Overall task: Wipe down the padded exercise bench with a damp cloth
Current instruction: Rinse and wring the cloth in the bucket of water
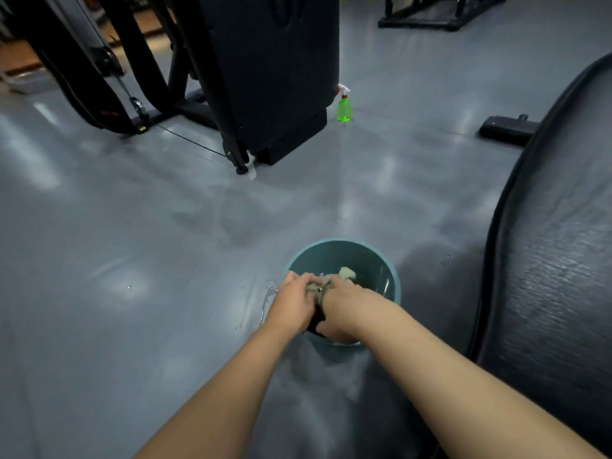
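A teal bucket (371,256) stands on the grey floor in front of me. Over its near rim my left hand (293,304) and my right hand (341,313) both grip a pale wet cloth (347,273), twisted between them. One end of the cloth sticks up past my right hand. The black padded bench (549,260) fills the right side of the view, close to the bucket.
A green spray bottle (344,109) stands on the floor farther ahead, beside a tall black exercise machine (271,71) with cables and a frame. Water drops and wet streaks (265,303) lie left of the bucket. A black machine foot (506,129) sits at right.
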### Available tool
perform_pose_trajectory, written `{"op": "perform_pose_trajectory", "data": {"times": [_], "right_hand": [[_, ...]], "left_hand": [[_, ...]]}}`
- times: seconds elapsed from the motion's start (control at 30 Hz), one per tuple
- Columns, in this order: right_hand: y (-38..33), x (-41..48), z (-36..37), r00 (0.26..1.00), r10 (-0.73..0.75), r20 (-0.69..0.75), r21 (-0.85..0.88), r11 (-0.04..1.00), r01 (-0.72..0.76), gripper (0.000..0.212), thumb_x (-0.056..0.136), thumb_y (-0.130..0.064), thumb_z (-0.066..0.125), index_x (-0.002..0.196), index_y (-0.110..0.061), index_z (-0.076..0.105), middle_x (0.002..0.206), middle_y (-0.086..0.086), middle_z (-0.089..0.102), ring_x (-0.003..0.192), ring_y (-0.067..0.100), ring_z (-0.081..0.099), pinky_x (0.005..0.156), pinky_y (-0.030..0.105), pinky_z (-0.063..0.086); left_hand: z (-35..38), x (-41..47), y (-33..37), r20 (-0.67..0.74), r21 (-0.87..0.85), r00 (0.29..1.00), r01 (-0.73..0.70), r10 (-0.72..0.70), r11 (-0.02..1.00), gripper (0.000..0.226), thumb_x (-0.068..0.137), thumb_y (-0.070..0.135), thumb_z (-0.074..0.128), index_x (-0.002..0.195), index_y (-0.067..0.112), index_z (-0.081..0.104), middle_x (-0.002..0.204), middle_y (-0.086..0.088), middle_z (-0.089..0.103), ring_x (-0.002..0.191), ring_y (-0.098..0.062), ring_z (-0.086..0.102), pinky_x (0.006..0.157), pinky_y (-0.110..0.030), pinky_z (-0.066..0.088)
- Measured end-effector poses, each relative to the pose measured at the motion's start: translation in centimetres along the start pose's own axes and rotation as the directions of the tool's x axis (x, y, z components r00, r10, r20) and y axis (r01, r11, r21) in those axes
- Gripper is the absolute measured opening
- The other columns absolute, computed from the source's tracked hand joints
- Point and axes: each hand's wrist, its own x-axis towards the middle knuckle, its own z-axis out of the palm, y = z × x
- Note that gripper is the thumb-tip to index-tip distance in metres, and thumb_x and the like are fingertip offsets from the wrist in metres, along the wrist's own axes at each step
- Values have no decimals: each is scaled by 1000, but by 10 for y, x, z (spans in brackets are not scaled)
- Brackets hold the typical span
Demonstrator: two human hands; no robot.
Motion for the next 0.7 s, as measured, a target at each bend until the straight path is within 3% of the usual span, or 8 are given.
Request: {"op": "perform_pose_trajectory", "data": {"times": [0.1,0.17,0.27,0.4,0.47,0.53,0.57,0.7], "right_hand": [[7,16,10,993,82,84,-6,997,-82,82,99,-41,55,162,-15,10,169,15,-5,156,33,-1,125,52,17],[7,27,14,983,147,111,16,989,-149,87,100,-42,54,162,-14,1,169,12,-9,156,29,-8,125,54,12],[9,37,14,971,188,149,1,982,-190,84,101,-42,50,162,-10,1,169,14,-7,156,33,-4,125,54,10],[14,43,14,956,216,201,-33,976,-213,82,93,-32,62,160,-15,17,164,15,10,149,42,17,117,62,29],[13,40,13,949,234,209,-41,972,-231,78,92,-29,62,158,-15,23,159,15,19,144,43,26,114,62,33],[11,36,12,953,227,201,-42,974,-223,72,93,-26,60,156,-15,27,157,15,23,143,42,30,113,60,35],[11,35,12,953,222,204,-43,975,-218,69,93,-26,59,155,-14,29,157,15,25,142,42,32,113,60,36],[9,36,8,947,222,233,-47,975,-217,63,92,-27,65,149,-13,42,152,14,41,134,39,48,109,55,45]], "left_hand": [[23,27,-1,95,175,992,62,-80,983,33,104,19,49,134,23,61,130,-7,47,117,-32,56,97,-35,46],[42,43,0,230,265,966,59,-122,963,40,107,15,40,146,12,50,153,-13,37,137,-35,43,111,-42,40],[63,51,-12,378,385,923,-79,-79,919,56,103,26,44,154,4,34,164,-12,26,151,-32,28,121,-45,29],[87,64,-27,475,327,813,192,-337,925,82,101,34,60,162,11,11,169,-9,13,155,-27,19,124,-43,23],[81,63,-18,439,127,770,458,-464,880,65,105,26,53,160,9,23,168,-9,19,154,-26,21,124,-37,19],[74,62,-14,456,56,775,465,-437,884,62,106,20,51,160,9,23,169,-8,17,154,-23,17,122,-31,11],[71,62,-15,479,93,785,399,-392,912,60,107,18,50,160,9,23,169,-8,18,154,-23,17,122,-31,10],[78,70,-25,508,229,729,399,-459,888,53,106,18,51,156,10,34,164,-10,30,150,-27,28,121,-35,21]]}}
